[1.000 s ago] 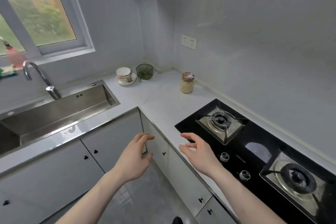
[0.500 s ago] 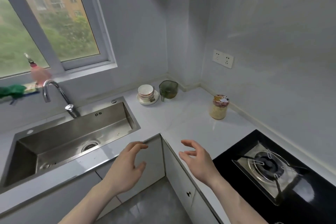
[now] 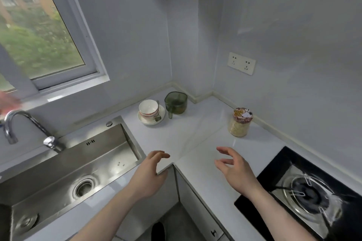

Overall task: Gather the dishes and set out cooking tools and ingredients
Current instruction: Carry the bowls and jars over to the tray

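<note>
A white bowl (image 3: 148, 109) is stacked on a saucer (image 3: 162, 114) with a spoon (image 3: 157, 116) at the back corner of the white counter (image 3: 188, 139). Beside it on the right stands a green translucent cup (image 3: 176, 103) with a handle. A clear jar of grain (image 3: 240, 123) with a cartoon lid stands further right, near the wall. My left hand (image 3: 149, 174) hovers over the counter's inner corner, fingers loosely curved, holding nothing. Over the counter left of the stove, my right hand (image 3: 234, 168) is relaxed and holds nothing. Both hands are well short of the dishes.
A steel sink (image 3: 64, 174) with a faucet (image 3: 23, 125) lies to the left under a window. A black gas stove (image 3: 305, 191) with a burner sits at the right. A wall socket (image 3: 241, 63) is above the jar. Cabinet doors (image 3: 195, 201) lie below the counter.
The view has swung up and closer to the counter corner. Both hands have moved forward over the counter edge, towards the bowl and jar, still holding nothing.
</note>
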